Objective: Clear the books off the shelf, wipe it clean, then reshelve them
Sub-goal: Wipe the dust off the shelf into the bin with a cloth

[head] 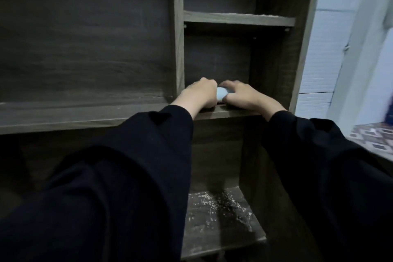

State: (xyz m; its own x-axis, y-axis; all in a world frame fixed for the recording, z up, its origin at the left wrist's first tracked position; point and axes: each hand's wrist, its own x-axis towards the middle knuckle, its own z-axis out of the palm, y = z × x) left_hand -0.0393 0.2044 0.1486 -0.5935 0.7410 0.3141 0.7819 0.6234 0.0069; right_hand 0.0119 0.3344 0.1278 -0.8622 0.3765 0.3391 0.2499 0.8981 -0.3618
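- Two black sleeves, the left sleeve and the right sleeve, reach forward from the person into a dark wood-grain bookcase.
- Low between the arms, a lower shelf lies speckled with pale dust and grit.
- Above it, both hands rest on the shelf of the narrow right-hand compartment, near its front edge.
- The left hand is balled up, fingers curled under, pressed against the left side of a pale blue wad; whether it grips the wad cannot be told.
- The right hand holds the wad from the other side, its fingers curled over the top and the thumb tucked against it.
- The wad sits on the shelf between the two hands; cloth or sponge, the blur does not say.
- Left of the divider runs a long wide shelf, its surface streaked.
- Behind the hands stands the dark back panel, and over it an upper shelf with a pale line along its rear edge.
- Right of the bookcase, a white wall and a patch of patterned floor tiles.
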